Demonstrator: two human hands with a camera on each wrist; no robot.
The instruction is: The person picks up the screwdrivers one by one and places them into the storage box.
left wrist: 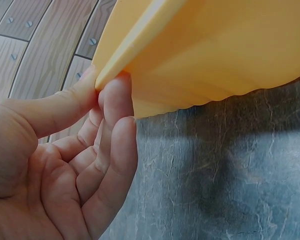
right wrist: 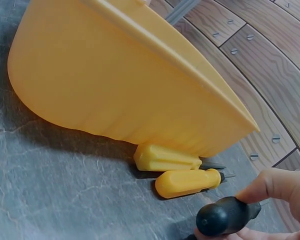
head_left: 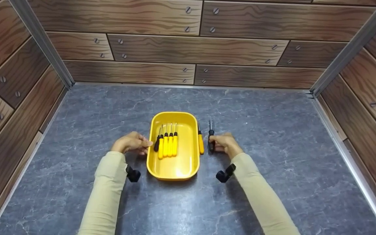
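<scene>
A yellow tray (head_left: 183,163) holds several yellow-handled screwdrivers (head_left: 170,146) and a black-handled one (head_left: 157,143), side by side with shafts pointing away from me. With thumb and fingers, my left hand (head_left: 132,143) pinches the tray's left rim, as the left wrist view shows closely (left wrist: 110,100). My right hand (head_left: 224,143) grips a black screwdriver (right wrist: 225,216) by its handle, to the right of the tray. Between that hand and the tray wall, two yellow-handled screwdrivers (right wrist: 187,183) lie on the table; the head view partly hides one.
The grey marbled tabletop (head_left: 273,130) runs out to wood-patterned panels (head_left: 162,49) at the back and both sides. Metal strips (head_left: 341,143) edge it. A small black device (head_left: 225,173) sits at each wrist.
</scene>
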